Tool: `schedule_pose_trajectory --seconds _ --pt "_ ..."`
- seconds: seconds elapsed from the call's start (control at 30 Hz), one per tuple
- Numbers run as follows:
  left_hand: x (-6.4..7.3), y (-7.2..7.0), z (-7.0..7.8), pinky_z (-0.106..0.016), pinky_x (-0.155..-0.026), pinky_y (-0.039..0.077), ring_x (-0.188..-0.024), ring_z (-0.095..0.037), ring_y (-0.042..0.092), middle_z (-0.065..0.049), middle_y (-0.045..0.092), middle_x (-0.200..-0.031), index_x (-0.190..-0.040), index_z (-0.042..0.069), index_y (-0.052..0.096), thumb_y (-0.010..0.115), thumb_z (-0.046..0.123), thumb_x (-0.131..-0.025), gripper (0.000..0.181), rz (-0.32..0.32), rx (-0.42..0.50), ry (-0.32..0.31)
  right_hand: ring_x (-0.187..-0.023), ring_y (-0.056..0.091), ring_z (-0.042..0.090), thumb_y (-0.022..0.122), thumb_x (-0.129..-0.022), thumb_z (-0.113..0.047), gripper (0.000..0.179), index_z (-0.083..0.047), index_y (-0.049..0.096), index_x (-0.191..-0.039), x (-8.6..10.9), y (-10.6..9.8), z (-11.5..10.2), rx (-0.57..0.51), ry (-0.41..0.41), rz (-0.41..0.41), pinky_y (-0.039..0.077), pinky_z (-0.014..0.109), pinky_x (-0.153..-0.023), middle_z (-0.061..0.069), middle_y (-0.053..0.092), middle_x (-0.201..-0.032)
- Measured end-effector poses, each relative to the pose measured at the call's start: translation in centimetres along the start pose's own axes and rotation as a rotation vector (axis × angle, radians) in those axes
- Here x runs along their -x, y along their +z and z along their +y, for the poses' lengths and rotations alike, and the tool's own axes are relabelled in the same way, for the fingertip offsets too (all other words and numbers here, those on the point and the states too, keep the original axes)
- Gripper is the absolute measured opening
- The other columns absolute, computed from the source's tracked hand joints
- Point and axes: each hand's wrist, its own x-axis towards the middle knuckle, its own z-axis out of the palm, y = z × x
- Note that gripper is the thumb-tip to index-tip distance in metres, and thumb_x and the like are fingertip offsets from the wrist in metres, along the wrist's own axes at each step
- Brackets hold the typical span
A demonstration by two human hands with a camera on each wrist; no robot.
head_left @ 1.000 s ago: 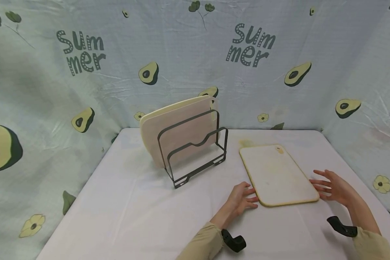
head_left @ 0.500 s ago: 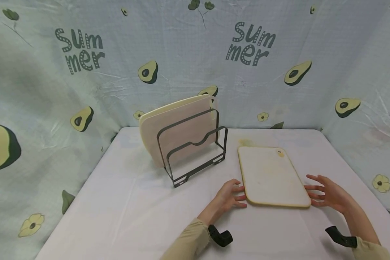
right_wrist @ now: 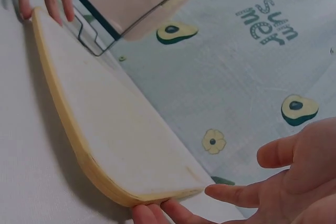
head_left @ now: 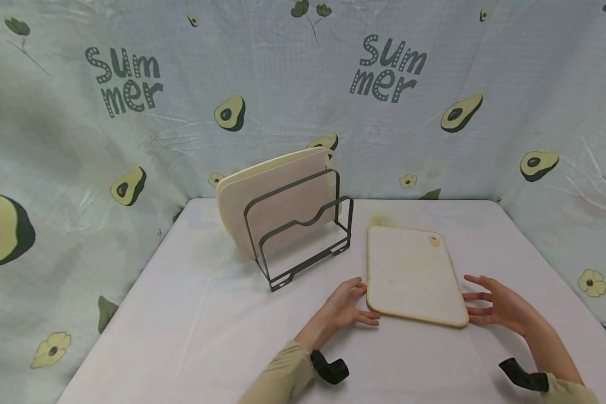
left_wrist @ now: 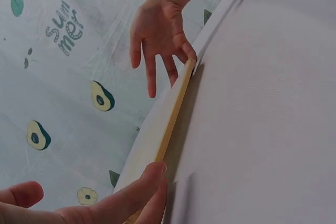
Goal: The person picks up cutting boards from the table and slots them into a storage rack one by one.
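Observation:
A white cutting board (head_left: 414, 275) with a yellowish edge and a small hole in its far right corner lies on the white table, turned slightly. My left hand (head_left: 344, 306) is at its near left corner, fingers spread and fingertips touching the edge. On the opposite side, my right hand (head_left: 502, 306) touches the near right edge with extended fingertips. In the left wrist view, a fingertip meets the board's yellow edge (left_wrist: 176, 111). The right wrist view has a couple of fingertips at the underside of the board's corner (right_wrist: 131, 198).
A dark wire rack (head_left: 308, 224) stands left of the board. It holds a pink cutting board (head_left: 283, 207) upright, with a cream one (head_left: 267, 167) behind it. A patterned cloth (head_left: 283, 67) hangs behind and beside the table (head_left: 182, 336).
The cutting board has slid left and turned a little clockwise between my hands. Both hands have moved left with it. The rack has not moved.

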Motion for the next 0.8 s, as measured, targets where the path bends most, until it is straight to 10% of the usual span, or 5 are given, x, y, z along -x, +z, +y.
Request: schedule_pose_trajectory --seconds 0.5,0.8 --pt "1.8 -0.2 0.4 -0.062 -0.088 0.036 -0.107 -0.052 0.044 -0.039 0.035 -0.123 -0.129 -0.006 0.02 0.041 0.025 -0.079 0.062 0.176 0.006 0.086 -0.097 0.059 0.023 0.018 -0.097 -0.04 0.029 -0.042 0.041 -0.115 0.3 2.0 -1.0 -0.141 -0.024 -0.167 0.047 0.042 -0.087 0.006 0.048 -0.107" --pt "2.3 -0.3 0.3 -0.061 -0.087 0.037 -0.107 -0.057 0.043 -0.039 0.03 -0.124 -0.127 -0.017 0.019 0.037 0.024 -0.081 0.064 0.169 0.048 0.122 -0.095 0.059 0.02 0.019 -0.096 -0.044 0.06 -0.015 -0.004 -0.143 -0.4 2.3 -0.9 -0.052 -0.003 -0.085 0.048 0.043 -0.085 0.008 0.044 -0.109"
